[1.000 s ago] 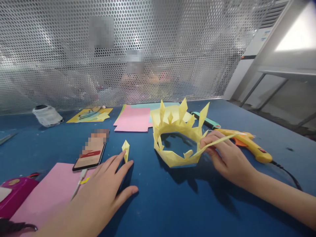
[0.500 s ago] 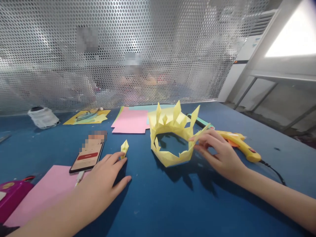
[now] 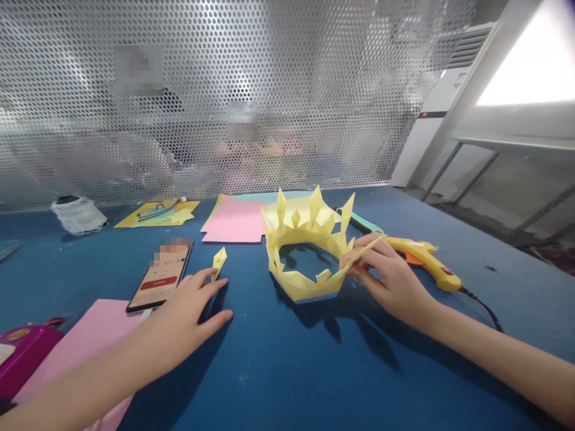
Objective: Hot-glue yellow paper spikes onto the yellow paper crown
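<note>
A yellow paper crown (image 3: 309,286) with tall folded points stands on the blue table, its ring open at the top. My right hand (image 3: 390,278) pinches the crown's right side, fingers closed on the band beside a point that leans outward. My left hand (image 3: 193,323) rests over the table to the left, fingers apart. Just beyond its fingertips lies a small folded yellow paper piece (image 3: 220,261); the forefinger is at its lower end, and I cannot tell whether it touches.
A yellow glue gun (image 3: 426,261) with a black cord lies right of my right hand, near a green-handled cutter (image 3: 359,221). Pink paper sheets (image 3: 233,221) lie behind. A phone (image 3: 162,278), a magenta device (image 3: 29,356) and a white bundle (image 3: 79,214) are at left.
The crown has turned slightly with my right hand on it and sits a little further left in view. The small folded piece has shifted slightly beside my left fingers.
</note>
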`<state>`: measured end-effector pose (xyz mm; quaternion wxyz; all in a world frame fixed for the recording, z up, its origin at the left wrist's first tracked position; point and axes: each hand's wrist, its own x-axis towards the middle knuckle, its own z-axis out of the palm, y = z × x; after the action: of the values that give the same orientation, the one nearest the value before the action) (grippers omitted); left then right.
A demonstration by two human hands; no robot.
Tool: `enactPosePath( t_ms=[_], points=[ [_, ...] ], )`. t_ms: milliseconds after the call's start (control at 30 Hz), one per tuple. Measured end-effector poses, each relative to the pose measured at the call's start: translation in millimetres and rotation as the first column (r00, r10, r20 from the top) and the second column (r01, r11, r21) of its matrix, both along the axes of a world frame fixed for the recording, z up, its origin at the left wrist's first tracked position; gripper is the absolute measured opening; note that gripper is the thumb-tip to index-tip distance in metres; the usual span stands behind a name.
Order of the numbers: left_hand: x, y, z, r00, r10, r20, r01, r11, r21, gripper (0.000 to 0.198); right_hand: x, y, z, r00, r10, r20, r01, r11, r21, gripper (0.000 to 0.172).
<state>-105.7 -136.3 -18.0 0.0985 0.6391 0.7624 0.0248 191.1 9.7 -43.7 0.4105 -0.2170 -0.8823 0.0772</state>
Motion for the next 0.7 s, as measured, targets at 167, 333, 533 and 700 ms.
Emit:
enactPosePath(
  t_ms=[167,333,533,700],
  points=[
    [-7,9,0.2,1.000,-0.003,0.006,0.003,1.000,0.018,0.061,0,0,7.9,0.992,-0.057,-0.110,0.058,0.998,0.000,0.013],
    [-7,13,0.5,0.999,-0.046,-0.020,0.047,0.997,0.056,0.066,-12,15,20.5,0.982,-0.092,-0.165,0.078,0.993,-0.090,0.013],
    [5,-16,-3.7,0.992,-0.115,-0.057,0.121,0.985,0.123,0.052,-31,44,18.2,0.996,0.018,0.090,0.003,0.974,-0.226,0.013],
    [23,-84,-40.3,0.879,-0.321,-0.353,0.452,0.797,0.400,0.048,-24,48,14.6,0.987,0.004,0.158,0.044,0.953,-0.301,0.022]
  ],
)
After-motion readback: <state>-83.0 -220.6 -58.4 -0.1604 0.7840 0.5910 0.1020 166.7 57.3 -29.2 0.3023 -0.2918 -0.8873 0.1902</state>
